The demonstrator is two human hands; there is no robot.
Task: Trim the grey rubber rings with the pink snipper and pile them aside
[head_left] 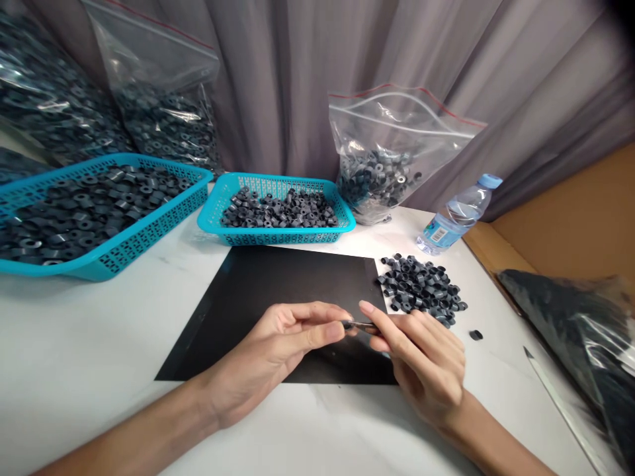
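Over the black mat (pixel 218 311), my left hand (pixel 297 334) pinches a small dark grey plastic piece (pixel 346 324) between thumb and fingertips; most of it is hidden. My right hand (pixel 426 350) is closed around a slim metal-tipped tool (pixel 364 325), its index finger stretched along past the grip. The tool's tip meets the piece in my left hand. Its handle lies hidden in my palm, so its kind cannot be made out. Just beyond my right hand lies a pile of short dark grey tube pieces (pixel 421 287).
Blue baskets, one in the middle (pixel 278 233) and a larger one at left (pixel 149 228), hold dark pieces. Behind stand zip bags of pieces (pixel 381 178). A water bottle (pixel 456 215) stands at right, near a single loose piece (pixel 476 335) and a dark-filled bag (pixel 570 330).
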